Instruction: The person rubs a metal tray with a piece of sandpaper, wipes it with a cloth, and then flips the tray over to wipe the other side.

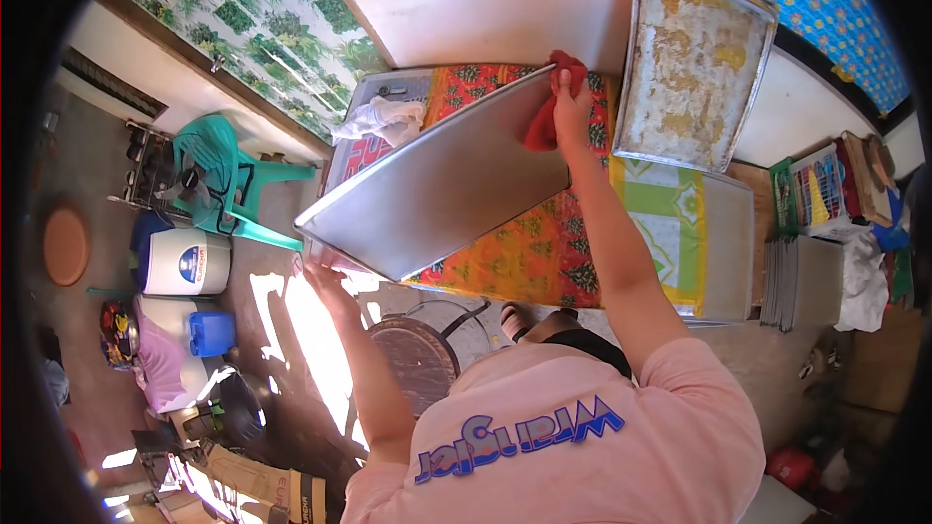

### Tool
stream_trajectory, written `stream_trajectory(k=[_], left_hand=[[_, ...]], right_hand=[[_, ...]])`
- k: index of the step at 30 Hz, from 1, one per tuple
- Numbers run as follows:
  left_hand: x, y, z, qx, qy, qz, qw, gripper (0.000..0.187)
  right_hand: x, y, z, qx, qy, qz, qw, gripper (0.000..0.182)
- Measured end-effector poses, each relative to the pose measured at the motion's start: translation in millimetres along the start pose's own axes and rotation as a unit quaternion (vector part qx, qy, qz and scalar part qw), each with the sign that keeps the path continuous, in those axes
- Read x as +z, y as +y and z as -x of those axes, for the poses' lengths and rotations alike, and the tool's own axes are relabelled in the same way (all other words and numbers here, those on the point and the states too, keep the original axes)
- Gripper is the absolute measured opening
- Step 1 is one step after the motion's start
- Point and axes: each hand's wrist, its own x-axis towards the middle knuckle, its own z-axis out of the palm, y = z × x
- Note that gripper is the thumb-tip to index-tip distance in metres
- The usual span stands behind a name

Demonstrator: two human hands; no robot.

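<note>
A large grey metal tray (437,175) is tilted up over a table with a red and orange patterned cloth (524,262). My right hand (573,107) presses a red cloth (542,128) against the tray's upper right corner, fingers closed round the cloth. At the tray's lower left corner is my left hand (325,286), its fingers at the edge and partly hidden, so its grip is unclear. A white crumpled cloth (382,119) lies on the table behind the tray.
Stained trays (687,63) lean on the wall at the back right. Beside the patterned cloth lies a green and white cloth (660,223). A green plastic chair (238,180) stands left of the table, and a round stool (413,359) is near my body.
</note>
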Motion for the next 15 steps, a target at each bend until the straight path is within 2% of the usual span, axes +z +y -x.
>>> stream_trajectory(k=[2,4,6,8,10,12,13,15], left_hand=[[15,25,-11,0.192,0.145,-0.07,0.968,0.055],[51,79,-2,0.391,0.161,-0.262,0.867,0.05],[97,119,8,0.479,0.061,-0.391,0.783,0.045],[153,136,13,0.518,-0.058,-0.429,0.738,0.045],[203,141,12,0.589,-0.054,-0.455,0.666,0.045],[228,144,11,0.441,-0.164,-0.545,0.694,0.046],[234,143,11,0.358,-0.219,-0.582,0.697,0.048],[232,129,4,0.394,-0.203,-0.533,0.721,0.051]], right_hand=[[-8,-17,8,-0.007,-0.023,-0.06,0.998,0.036],[-12,-28,10,-0.011,-0.033,-0.076,0.996,0.035],[-16,-28,12,-0.013,-0.033,-0.047,0.998,0.034],[-17,-39,15,-0.024,-0.033,-0.044,0.998,0.034],[-20,-41,19,-0.034,-0.033,-0.04,0.998,0.035],[-26,-37,23,-0.041,-0.031,-0.033,0.998,0.037],[-30,-33,30,-0.019,-0.018,0.026,0.999,0.039],[-41,-10,49,0.016,-0.009,0.096,0.995,0.045]])
